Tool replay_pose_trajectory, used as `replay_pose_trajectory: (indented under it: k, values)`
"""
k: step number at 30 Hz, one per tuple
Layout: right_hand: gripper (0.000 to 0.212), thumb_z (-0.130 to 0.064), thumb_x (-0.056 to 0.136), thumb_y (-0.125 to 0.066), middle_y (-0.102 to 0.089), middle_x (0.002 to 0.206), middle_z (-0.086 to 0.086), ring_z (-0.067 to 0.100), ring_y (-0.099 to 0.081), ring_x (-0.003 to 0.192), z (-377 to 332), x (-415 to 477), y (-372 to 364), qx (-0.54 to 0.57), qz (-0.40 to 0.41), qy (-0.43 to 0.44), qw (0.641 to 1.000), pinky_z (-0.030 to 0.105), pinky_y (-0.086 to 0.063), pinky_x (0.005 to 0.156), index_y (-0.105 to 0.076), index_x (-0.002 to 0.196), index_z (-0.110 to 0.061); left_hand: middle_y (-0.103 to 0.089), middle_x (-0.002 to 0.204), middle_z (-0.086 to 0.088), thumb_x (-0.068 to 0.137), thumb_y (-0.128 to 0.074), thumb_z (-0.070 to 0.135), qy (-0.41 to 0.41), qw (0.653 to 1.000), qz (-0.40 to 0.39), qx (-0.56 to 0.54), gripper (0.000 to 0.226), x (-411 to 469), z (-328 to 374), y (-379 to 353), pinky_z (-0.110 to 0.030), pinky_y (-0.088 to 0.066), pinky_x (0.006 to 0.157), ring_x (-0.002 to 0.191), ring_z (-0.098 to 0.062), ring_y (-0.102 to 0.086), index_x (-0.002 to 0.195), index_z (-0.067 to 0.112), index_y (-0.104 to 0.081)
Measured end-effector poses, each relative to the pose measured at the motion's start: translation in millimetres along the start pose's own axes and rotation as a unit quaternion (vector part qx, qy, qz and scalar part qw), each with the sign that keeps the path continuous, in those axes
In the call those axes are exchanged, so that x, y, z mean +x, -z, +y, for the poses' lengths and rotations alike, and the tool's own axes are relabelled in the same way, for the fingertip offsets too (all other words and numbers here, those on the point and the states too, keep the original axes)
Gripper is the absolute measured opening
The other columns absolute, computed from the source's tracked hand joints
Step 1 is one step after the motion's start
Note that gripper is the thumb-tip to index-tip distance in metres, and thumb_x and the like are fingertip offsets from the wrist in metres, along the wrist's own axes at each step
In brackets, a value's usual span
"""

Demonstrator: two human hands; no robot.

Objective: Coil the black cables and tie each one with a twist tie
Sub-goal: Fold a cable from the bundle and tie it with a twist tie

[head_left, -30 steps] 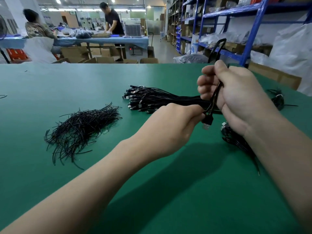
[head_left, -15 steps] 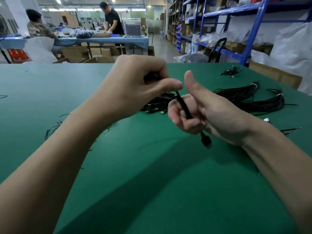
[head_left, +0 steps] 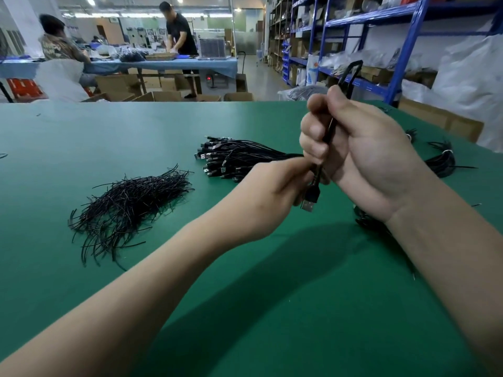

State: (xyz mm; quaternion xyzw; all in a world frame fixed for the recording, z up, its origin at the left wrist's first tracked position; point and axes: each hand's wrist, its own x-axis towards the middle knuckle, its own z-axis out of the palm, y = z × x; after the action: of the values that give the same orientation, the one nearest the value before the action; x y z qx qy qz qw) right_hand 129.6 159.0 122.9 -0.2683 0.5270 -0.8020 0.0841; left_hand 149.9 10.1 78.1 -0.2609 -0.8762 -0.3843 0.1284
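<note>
Black cable point(head_left: 328, 136) stood folded in your right hand point(head_left: 364, 159), whose fingers were curled tight around it above the green table point(head_left: 245, 308), its loop poking up past your thumb. Your left hand point(head_left: 272, 197) pinched the same cable just above its USB plug point(head_left: 312, 195). Twist ties point(head_left: 128, 208) lay heaped to the left, loose cables point(head_left: 234, 159) behind your hands.
</note>
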Motion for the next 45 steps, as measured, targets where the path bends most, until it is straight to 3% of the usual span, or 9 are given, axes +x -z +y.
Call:
replay_pose_trajectory:
  k: [6,9,14,18,21,25,29,35,45]
  values:
    - [0.036,-0.02,0.111,-0.03,-0.072,0.083,0.011,0.023,-0.073,0.073,8,3,3,-0.312,0.072,0.052,0.946,0.033,-0.061,0.071,-0.056,0.092,-0.005,-0.068,0.074,0.003,0.103,-0.055,0.024,-0.042,0.975,-0.052,0.212,0.021,4,6,22,-0.034,-0.046,0.076,0.063,-0.011,-0.052,0.099,0.017,-0.075]
    - [0.035,-0.023,0.11,-0.035,-0.071,0.082,0.004,0.014,-0.07,0.072,13,0,5,-0.481,0.068,0.076,0.871,0.035,-0.058,0.075,-0.06,0.092,-0.008,-0.071,0.072,0.006,0.099,-0.06,0.035,-0.03,0.97,-0.034,0.24,0.022,3,11,39,-0.036,-0.051,0.074,0.058,-0.004,-0.056,0.099,0.023,-0.079]
    - [0.048,-0.038,0.108,-0.036,-0.06,0.07,0.012,0.026,-0.053,0.062,19,-3,2,-0.618,0.002,0.061,0.784,0.043,-0.041,0.062,-0.054,0.079,-0.005,-0.072,0.074,0.0,0.093,-0.051,0.062,-0.036,0.955,0.012,0.294,0.045,2,17,59,-0.045,-0.051,0.067,0.07,-0.024,-0.065,0.096,0.029,-0.08]
    - [0.07,-0.063,0.103,-0.023,-0.055,0.061,0.0,0.013,-0.048,0.055,16,-5,2,-0.568,-0.063,0.004,0.82,0.027,-0.037,0.058,-0.066,0.072,-0.017,-0.073,0.071,0.001,0.087,-0.064,0.043,-0.097,0.954,0.077,0.271,0.029,-1,16,59,-0.041,-0.053,0.065,0.067,-0.022,-0.067,0.084,0.019,-0.08]
    - [0.071,-0.081,0.085,-0.031,-0.045,0.058,-0.009,0.011,-0.038,0.054,16,-6,5,-0.483,-0.115,-0.082,0.864,0.027,-0.032,0.058,-0.057,0.068,-0.017,-0.071,0.075,0.004,0.083,-0.076,0.025,-0.131,0.952,0.108,0.254,0.02,-1,13,62,-0.028,-0.052,0.07,0.069,-0.016,-0.067,0.101,0.016,-0.077]
    - [0.037,-0.049,0.089,-0.069,-0.036,0.055,-0.015,0.004,-0.032,0.05,7,-11,7,-0.457,-0.213,-0.125,0.855,0.015,-0.028,0.049,-0.054,0.062,-0.03,-0.07,0.081,0.01,0.087,-0.078,0.022,-0.175,0.958,0.027,0.227,0.017,-1,9,60,-0.011,-0.038,0.067,0.069,-0.002,-0.057,0.104,0.021,-0.08]
    - [0.023,-0.017,0.081,-0.054,-0.028,0.057,-0.004,0.013,-0.02,0.051,5,-9,12,-0.328,-0.229,-0.201,0.894,0.021,-0.018,0.046,-0.039,0.064,-0.019,-0.074,0.083,0.01,0.09,-0.073,0.03,-0.184,0.961,0.031,0.205,0.013,0,5,57,-0.012,-0.044,0.066,0.072,0.002,-0.056,0.096,0.022,-0.08]
    - [0.021,-0.012,0.09,-0.043,-0.039,0.065,0.0,0.011,-0.034,0.057,9,-10,33,-0.135,-0.272,-0.317,0.898,0.02,-0.032,0.052,-0.064,0.087,-0.006,-0.073,0.081,0.01,0.091,-0.067,0.043,-0.172,0.957,-0.005,0.233,0.021,0,7,57,-0.04,-0.051,0.061,0.072,-0.009,-0.066,0.094,0.027,-0.079]
    - [0.028,-0.014,0.098,-0.056,-0.075,0.091,0.018,0.028,-0.075,0.082,3,-6,36,-0.282,-0.262,-0.22,0.896,0.025,-0.057,0.07,-0.063,0.112,0.009,-0.067,0.068,0.012,0.093,-0.059,0.048,-0.146,0.958,0.001,0.249,0.029,0,-3,52,-0.039,-0.05,0.058,0.064,-0.008,-0.064,0.088,0.025,-0.076]
